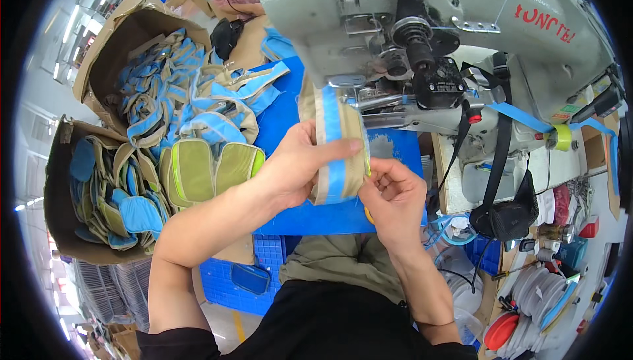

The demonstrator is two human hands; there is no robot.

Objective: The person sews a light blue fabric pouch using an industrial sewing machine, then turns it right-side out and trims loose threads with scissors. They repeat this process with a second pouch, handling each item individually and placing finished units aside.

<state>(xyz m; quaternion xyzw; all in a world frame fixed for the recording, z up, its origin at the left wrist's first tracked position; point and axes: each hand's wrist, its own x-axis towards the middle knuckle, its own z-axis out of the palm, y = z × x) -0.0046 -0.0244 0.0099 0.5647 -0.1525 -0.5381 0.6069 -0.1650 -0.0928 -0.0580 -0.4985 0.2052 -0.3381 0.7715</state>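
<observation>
My left hand (295,165) grips a curved beige fabric band (335,179) with a blue stripe down its middle, the thumb lying across the front. At the band's right edge, a thin yellow-green strip shows where my right hand (397,196) pinches with thumb and forefinger. A small yellow-orange piece (368,215) peeks out below the right fingers; its kind is hidden. Just beyond the band stands a grey-green industrial sewing machine (455,4), its presser and needle area (359,99) close to the band's top edge.
Left of the blue worktable (280,119) lie green padded pieces (196,172) and a heap of beige-blue strips (217,99). Two cardboard boxes of sewn parts stand there, the nearer box (59,215) at my elbow. Blue tape (521,115) and a black strap (499,162) hang right.
</observation>
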